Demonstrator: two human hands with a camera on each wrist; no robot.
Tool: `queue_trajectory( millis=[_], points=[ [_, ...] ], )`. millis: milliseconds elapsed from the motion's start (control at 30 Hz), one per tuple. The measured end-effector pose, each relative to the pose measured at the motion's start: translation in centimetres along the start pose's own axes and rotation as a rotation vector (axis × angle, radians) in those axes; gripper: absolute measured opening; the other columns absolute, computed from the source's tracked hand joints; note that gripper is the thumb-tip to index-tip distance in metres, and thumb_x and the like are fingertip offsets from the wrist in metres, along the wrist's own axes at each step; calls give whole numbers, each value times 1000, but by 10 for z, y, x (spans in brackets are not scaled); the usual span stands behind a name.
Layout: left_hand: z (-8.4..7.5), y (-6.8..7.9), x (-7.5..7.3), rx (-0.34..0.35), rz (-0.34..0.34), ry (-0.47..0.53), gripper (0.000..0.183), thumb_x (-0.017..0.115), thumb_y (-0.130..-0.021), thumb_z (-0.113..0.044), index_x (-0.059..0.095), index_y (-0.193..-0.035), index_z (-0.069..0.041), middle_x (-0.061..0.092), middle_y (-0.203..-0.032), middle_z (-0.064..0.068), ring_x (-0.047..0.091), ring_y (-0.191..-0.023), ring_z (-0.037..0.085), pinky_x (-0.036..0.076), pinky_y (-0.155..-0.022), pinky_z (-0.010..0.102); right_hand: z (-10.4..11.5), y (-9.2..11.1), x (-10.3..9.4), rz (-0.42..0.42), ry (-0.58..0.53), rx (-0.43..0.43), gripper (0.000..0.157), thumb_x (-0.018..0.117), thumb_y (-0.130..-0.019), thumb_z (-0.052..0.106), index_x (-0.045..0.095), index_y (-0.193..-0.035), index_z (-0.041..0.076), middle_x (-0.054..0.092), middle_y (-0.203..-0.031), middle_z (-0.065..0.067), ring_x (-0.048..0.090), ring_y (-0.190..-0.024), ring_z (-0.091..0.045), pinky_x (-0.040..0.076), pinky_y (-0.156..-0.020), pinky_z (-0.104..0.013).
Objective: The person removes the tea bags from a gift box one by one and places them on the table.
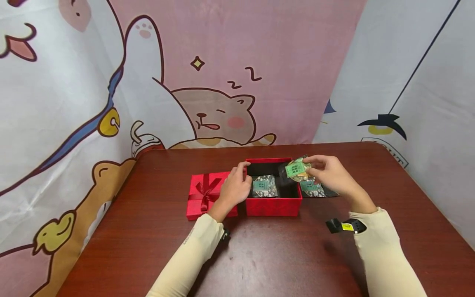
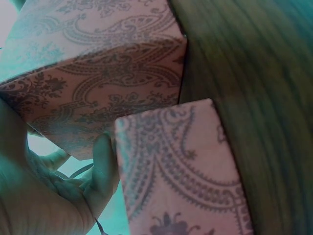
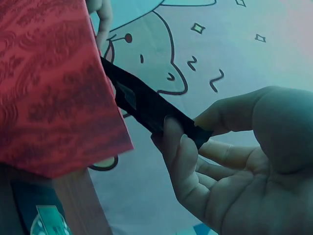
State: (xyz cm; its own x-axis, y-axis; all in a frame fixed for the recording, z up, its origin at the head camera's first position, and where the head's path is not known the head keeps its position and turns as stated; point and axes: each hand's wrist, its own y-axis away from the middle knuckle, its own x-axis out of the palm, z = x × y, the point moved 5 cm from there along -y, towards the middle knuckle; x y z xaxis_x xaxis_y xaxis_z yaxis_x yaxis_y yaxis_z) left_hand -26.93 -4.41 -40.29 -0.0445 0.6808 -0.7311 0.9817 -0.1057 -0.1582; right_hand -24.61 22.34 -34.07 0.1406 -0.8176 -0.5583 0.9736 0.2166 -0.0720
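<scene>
In the head view my right hand [image 1: 328, 172] pinches a small black packet [image 1: 295, 169] with a bright green label by its right end. The packet is tilted above the right side of a red patterned box [image 1: 273, 207]. The right wrist view shows the packet [image 3: 142, 103] edge-on between thumb and fingers. At the box's left wall, my left hand [image 1: 236, 184] holds the rim, with a finger [image 2: 102, 164] against the outer side in the left wrist view. Inside the box lies another packet [image 1: 264, 186] with a teal label and floral print.
The red lid [image 1: 202, 202] with a ribbon bow lies left of the box. A further floral packet [image 1: 313, 188] rests on the brown table [image 1: 259, 260], right of the box and partly behind my right hand. A cartoon-printed cloth [image 1: 289, 74] hangs behind the table.
</scene>
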Motion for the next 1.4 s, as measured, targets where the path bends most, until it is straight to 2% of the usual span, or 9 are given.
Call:
queue_trajectory(
  millis=[133, 467, 700, 833, 1233, 1400],
  points=[
    [0, 0, 0, -2, -5, 0, 45, 48, -96, -22, 47, -140, -27, 57, -129, 6, 61, -108, 31, 48, -86, 52, -3, 6, -11, -7, 17, -2, 39, 57, -97, 7, 54, -132, -8, 65, -113, -28, 63, -77, -12, 55, -63, -29],
    [0, 0, 1, -1, 1, 4, 45, 49, -96, -23, 47, -141, -26, 57, -129, 7, 60, -108, 31, 49, -86, 52, -21, 19, -38, -53, 49, -5, 38, 56, -98, 8, 55, -133, -7, 65, -107, -24, 60, -73, -12, 53, -60, -30],
    [1, 1, 1, -4, 2, -5, 45, 49, -96, -23, 47, -141, -27, 57, -128, 7, 60, -109, 30, 48, -87, 52, -42, 23, -53, -89, 73, 34, 36, 54, -98, 7, 56, -132, -5, 63, -87, -12, 55, -64, -13, 46, -49, -30],
    [2, 0, 1, -2, 7, -2, 45, 48, -96, -23, 47, -141, -26, 57, -129, 7, 60, -111, 29, 48, -88, 52, -53, 26, -62, -103, 92, 59, 37, 51, -98, 8, 54, -133, -5, 61, -81, -6, 54, -63, -14, 48, -53, -30],
    [0, 0, 0, -1, -3, 1, 45, 48, -96, -22, 47, -140, -27, 57, -129, 7, 59, -111, 30, 48, -87, 53, -82, 38, -88, -167, 135, 119, 38, 49, -100, 10, 52, -135, -5, 62, -87, -9, 56, -68, -15, 53, -59, -32],
    [0, 1, 0, -8, -3, 6, 45, 49, -96, -22, 47, -140, -27, 57, -129, 7, 59, -111, 30, 47, -87, 53, -97, 42, -96, -188, 113, 132, 40, 50, -100, 11, 48, -136, -7, 63, -84, -1, 56, -68, -11, 52, -57, -31]
  ],
)
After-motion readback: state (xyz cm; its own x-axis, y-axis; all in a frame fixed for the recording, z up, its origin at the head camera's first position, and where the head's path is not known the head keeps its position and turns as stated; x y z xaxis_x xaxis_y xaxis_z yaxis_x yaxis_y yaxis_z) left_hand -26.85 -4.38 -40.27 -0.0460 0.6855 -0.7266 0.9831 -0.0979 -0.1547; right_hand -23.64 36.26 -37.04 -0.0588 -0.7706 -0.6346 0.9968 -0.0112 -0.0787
